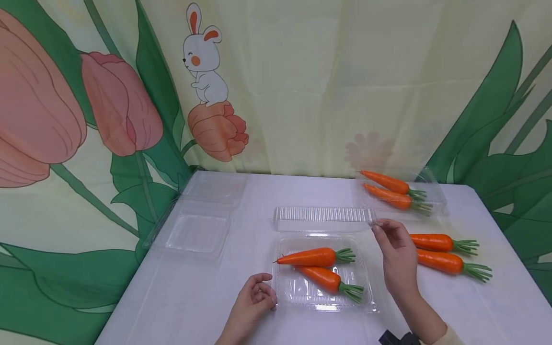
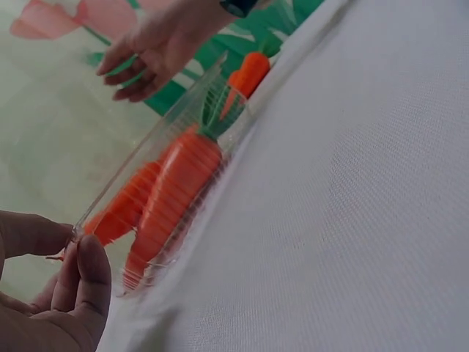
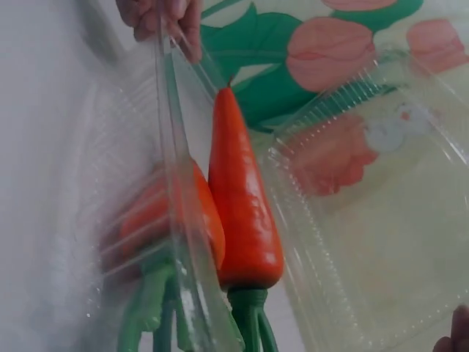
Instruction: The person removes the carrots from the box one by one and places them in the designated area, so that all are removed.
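Observation:
A clear plastic clamshell container [image 1: 297, 305] lies on the table with two orange carrots [image 1: 309, 258] in its base, their green tops to the right. Its lid [image 1: 323, 224] stands raised at the back. My left hand [image 1: 254, 298] is at the base's left side; in the left wrist view its thumb and fingers [image 2: 91, 268] pinch the rim. At the lid's right corner, my right hand [image 1: 398, 258] holds the edge between thumb and fingers. Only fingertips [image 3: 460, 330] of that hand show in the right wrist view, by the lid's edge.
Two loose carrots [image 1: 444, 261] lie right of the container, partly behind my right hand. Farther back on the right is another clear container [image 1: 437, 191] holding two carrots. An opened clear container [image 1: 196, 232] lies at the left. A printed curtain [image 1: 302, 96] hangs behind the table.

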Motion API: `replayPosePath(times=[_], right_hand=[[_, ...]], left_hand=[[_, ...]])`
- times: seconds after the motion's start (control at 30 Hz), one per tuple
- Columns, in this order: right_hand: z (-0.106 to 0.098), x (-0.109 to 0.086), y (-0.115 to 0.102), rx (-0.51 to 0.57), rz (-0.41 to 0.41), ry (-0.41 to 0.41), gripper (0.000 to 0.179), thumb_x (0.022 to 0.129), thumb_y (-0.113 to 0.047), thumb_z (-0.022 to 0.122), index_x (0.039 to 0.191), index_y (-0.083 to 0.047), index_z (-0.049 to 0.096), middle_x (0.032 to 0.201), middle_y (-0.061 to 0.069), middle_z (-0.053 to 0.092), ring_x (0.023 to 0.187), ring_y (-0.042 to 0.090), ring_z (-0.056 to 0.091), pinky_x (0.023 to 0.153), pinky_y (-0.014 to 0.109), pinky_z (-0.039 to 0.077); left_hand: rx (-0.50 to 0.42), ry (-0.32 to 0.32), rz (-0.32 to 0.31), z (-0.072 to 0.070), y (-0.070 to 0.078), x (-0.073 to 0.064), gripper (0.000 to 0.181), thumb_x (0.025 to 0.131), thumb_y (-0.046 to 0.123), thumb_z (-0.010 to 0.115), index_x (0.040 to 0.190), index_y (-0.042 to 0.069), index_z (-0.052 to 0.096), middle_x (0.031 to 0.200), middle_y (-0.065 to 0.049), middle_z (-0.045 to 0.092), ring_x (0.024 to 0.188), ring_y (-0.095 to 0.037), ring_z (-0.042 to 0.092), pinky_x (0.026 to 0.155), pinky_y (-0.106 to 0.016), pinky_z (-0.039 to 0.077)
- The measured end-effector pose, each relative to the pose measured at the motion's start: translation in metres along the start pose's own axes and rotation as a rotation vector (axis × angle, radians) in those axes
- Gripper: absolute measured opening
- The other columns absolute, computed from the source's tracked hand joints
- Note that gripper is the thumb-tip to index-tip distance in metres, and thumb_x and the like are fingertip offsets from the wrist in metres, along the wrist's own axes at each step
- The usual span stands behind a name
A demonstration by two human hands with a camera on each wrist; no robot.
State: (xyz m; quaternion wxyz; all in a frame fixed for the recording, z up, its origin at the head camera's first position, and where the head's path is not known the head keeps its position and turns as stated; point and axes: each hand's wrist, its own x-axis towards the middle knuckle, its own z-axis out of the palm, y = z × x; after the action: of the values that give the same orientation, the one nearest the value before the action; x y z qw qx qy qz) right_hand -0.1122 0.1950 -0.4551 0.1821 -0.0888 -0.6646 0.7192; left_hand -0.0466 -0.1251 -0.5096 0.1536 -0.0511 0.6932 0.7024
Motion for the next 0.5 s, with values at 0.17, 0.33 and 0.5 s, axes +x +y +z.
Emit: replayPosePath(times=[0.17, 0.33, 0.5], right_hand=[[0.005, 0.017, 0.005, 0.046, 0.037, -0.058, 0.031, 0.103, -0.016, 0.064, 0.127, 0.002, 0.058, 0.114, 0.000, 0.063, 0.110, 0.015, 0.060, 0.097, 0.011, 0.050], [0.005, 0.026, 0.015, 0.100, 0.089, -0.109, 0.036, 0.103, -0.020, 0.064, 0.133, 0.000, 0.057, 0.119, 0.001, 0.061, 0.111, 0.015, 0.059, 0.098, 0.013, 0.051], [0.000, 0.030, 0.022, 0.137, 0.105, -0.196, 0.041, 0.108, -0.019, 0.056, 0.144, -0.002, 0.053, 0.129, -0.003, 0.062, 0.120, 0.010, 0.060, 0.101, 0.013, 0.049]], left_hand=[[0.004, 0.007, -0.017, -0.002, 0.001, 0.000, 0.057, 0.090, 0.002, 0.072, 0.140, -0.005, 0.046, 0.094, -0.005, 0.061, 0.079, -0.016, 0.063, 0.078, -0.022, 0.059], [-0.004, 0.022, -0.036, -0.003, -0.001, 0.000, 0.057, 0.091, 0.004, 0.073, 0.141, -0.003, 0.046, 0.095, -0.005, 0.061, 0.082, -0.018, 0.065, 0.080, -0.022, 0.059], [-0.009, 0.022, -0.027, -0.005, 0.000, -0.001, 0.056, 0.091, 0.004, 0.073, 0.141, -0.004, 0.047, 0.096, -0.005, 0.060, 0.083, -0.017, 0.066, 0.081, -0.023, 0.059]])
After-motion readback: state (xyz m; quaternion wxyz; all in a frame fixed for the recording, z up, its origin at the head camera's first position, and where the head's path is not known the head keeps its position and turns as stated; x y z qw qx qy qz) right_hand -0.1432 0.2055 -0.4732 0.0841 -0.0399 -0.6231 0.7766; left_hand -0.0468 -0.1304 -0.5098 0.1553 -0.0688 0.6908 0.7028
